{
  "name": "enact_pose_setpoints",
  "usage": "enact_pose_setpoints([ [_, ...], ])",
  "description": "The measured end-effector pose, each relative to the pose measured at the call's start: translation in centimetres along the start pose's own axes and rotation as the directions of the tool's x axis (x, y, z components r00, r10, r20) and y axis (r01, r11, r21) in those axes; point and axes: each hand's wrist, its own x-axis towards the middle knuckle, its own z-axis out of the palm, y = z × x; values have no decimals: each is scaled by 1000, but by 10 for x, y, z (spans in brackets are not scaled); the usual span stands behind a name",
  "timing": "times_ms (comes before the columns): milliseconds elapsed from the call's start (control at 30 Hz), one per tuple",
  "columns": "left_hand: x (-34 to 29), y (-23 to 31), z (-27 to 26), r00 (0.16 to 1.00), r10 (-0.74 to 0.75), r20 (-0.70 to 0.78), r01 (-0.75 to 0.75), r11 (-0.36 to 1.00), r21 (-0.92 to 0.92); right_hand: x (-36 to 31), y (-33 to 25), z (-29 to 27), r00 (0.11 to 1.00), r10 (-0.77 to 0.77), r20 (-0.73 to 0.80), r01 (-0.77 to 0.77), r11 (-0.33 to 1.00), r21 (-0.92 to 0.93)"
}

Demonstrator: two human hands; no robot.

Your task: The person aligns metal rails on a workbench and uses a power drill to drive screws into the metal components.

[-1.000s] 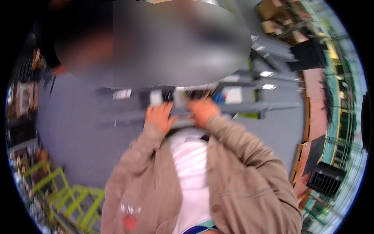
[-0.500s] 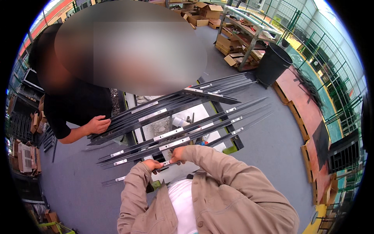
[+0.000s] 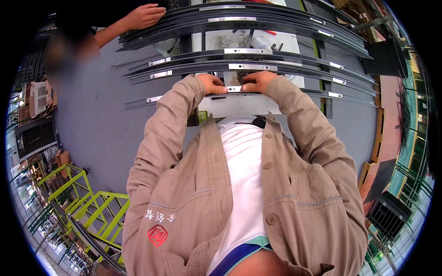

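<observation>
Both hands are on the nearest long black rail, which lies crosswise in front of my body. My left hand closes on it at the left end of a small silver plate with holes, thumb on top. At the plate's other end, my right hand pinches the rail the same way; the fingertips below are hidden. Just beyond lie two more black rails, with a longer silver plate on one and a similar plate on the other. Shorter silver pieces sit toward the rail ends.
A co-worker's hand hovers by or rests on a thick bundle of black rails at the far side. Beneath the rails stands a white-topped bench with a white cup. Yellow-green frames stand at left; a dark bin is at right.
My view has tilted down and turned, so the rails now run nearly level across the upper part. Both hands stay on the nearest rail, a little farther apart around its silver plate.
</observation>
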Motion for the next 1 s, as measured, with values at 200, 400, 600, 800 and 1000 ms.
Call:
enact_pose_setpoints([
  [200, -29, 21, 11, 947, 49, -316, -6, 990, 137, -48, 35, 8, 946, 64, -318, -17, 989, 149],
  [400, -55, 57, 62, 661, 589, -465, -219, 744, 631, -88, 31, 37, 848, -284, -446, 102, 916, -389],
  [600, -30, 42, 72, 766, 419, -487, -228, 886, 404, -70, 31, 52, 791, -284, -542, 88, 929, -358],
  [800, -4, 38, 33, 997, 57, -56, -71, 947, -312, -56, 11, 9, 964, 172, -203, -198, 974, -111],
  [1000, 16, 25, 26, 998, 58, -13, -59, 947, -317, -47, 17, 6, 965, 162, -206, -187, 976, -110],
])
